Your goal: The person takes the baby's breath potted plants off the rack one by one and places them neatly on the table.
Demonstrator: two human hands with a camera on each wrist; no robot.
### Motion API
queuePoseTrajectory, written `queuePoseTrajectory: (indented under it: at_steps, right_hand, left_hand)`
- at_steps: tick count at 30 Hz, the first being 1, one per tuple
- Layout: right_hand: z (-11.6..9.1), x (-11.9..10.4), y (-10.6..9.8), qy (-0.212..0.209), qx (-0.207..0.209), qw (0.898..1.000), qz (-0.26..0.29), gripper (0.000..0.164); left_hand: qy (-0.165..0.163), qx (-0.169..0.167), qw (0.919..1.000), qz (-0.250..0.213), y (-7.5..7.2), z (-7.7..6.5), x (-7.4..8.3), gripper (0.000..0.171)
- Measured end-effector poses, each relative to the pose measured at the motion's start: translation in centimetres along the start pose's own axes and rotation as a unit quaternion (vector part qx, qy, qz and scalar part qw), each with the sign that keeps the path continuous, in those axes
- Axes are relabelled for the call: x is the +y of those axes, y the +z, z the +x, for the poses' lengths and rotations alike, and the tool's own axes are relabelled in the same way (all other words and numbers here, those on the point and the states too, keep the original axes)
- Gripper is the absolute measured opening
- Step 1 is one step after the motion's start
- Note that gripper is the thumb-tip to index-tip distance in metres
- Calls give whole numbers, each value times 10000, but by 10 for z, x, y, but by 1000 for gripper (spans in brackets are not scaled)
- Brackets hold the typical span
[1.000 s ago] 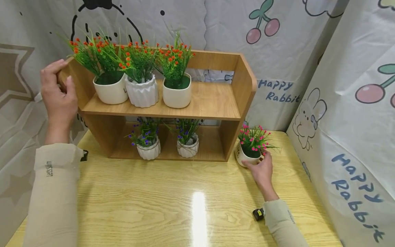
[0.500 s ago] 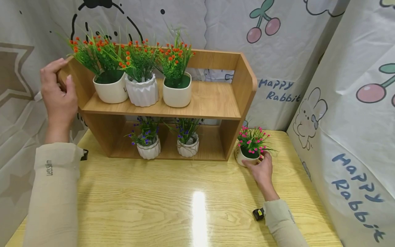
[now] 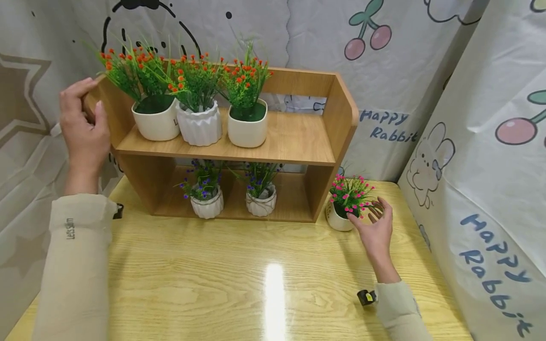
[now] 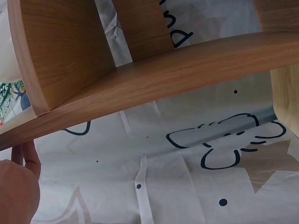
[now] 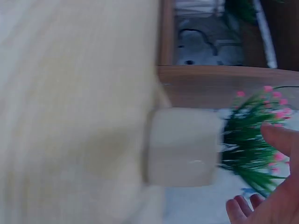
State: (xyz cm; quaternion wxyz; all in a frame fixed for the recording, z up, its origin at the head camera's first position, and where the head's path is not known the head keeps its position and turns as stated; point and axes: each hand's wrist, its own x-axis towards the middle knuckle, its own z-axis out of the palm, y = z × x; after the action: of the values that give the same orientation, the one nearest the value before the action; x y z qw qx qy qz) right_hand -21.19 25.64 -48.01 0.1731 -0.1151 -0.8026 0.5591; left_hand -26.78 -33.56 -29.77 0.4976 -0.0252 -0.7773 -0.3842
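My left hand point(image 3: 87, 130) grips the upper left side panel of a two-tier wooden shelf point(image 3: 290, 137); in the left wrist view, fingers point(image 4: 31, 158) rest against the panel's outer face. A cream pot with pink flowers point(image 3: 340, 219) stands upright on the table, just right of the shelf. Beside its right rim, my right hand point(image 3: 376, 232) is apart from the pot, thumb and fingers spread and holding nothing. In the right wrist view, the pot point(image 5: 184, 147) appears sideways, with the thumb overlapping the green leaves.
On the upper tier stand three orange-flowered pots: cream point(image 3: 155, 124), ribbed white point(image 3: 199, 127) and cream point(image 3: 247, 130). Below are two small white pots point(image 3: 207, 207) with purple flowers. Printed cloth point(image 3: 315, 42) hangs behind and at both sides of the yellow wood-grain table point(image 3: 204, 279).
My right hand has let go of the pink-flowered pot and moved slightly right and up, its fingers spreading. The pot stays in place. My left hand keeps its grip on the shelf.
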Motion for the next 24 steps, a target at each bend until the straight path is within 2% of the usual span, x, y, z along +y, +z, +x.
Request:
queuePoseTrajectory:
  at_steps: [5,8,11,14,18,22,24]
  right_hand:
    - [-9,-31,-9,-1029,522,9933,51,93]
    - [-17,-55,-7,-1780,703,9814,179,86]
    - [-25,-83,2,-2459,674,9654,545,78]
    - [-32,-110,19,-2973,395,9498,892,74]
    - [-34,-141,45,-3367,-252,9362,974,71]
    - [-27,-167,73,-3473,-908,9307,705,74]
    - [-21,-180,87,-3348,-1217,9326,589,77]
  left_hand:
    - [-32,-46,10000,74,0,1,-6,38]
    - [95,-14,10000,11,-1,1,-2,38]
    - [111,58,9998,-138,-1,0,6,38]
    - [135,67,9997,-204,-2,-2,13,37]
    - [73,11,9999,-142,-4,-3,17,37]
    - [77,-51,9999,-68,-3,-2,10,37]
    - [115,-65,9999,-40,-1,0,1,38]
